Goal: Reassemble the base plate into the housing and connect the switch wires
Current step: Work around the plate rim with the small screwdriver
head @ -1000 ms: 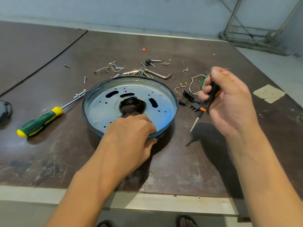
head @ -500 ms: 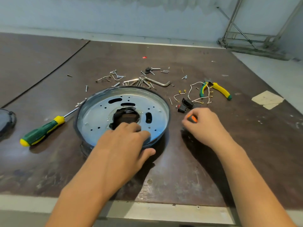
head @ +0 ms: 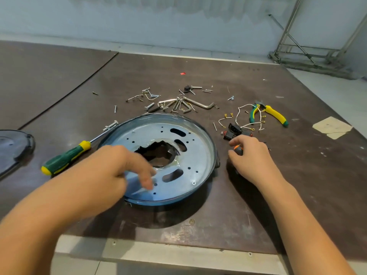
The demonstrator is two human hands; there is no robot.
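Switch block (head: 232, 132) and its white wires (head: 241, 113) lie on the table (head: 297, 185) just beyond the fingertips of my right hand (head: 253, 156), to the far right of the housing (head: 216, 155). The block's long axis runs roughly left to right, and the wires trail away from me toward the pliers (head: 275, 116). The right hand is clearly the nearer one; the left would have to cross the whole housing. The base plate (head: 198, 153) sits inside the housing rim, directly ahead of my left hand (head: 111, 171). That hand hovers over the plate's near-left part, fingers drooping and relaxed and holding nothing; motion blur hides whether they touch the metal. The right hand is low at the table, fingers curled round the orange-and-black handle of the small screwdriver (head: 238, 150). One second ago it held this tool raised, tip downward, and the left hand gripped the housing's near rim. The plate's slots have since turned to new positions.
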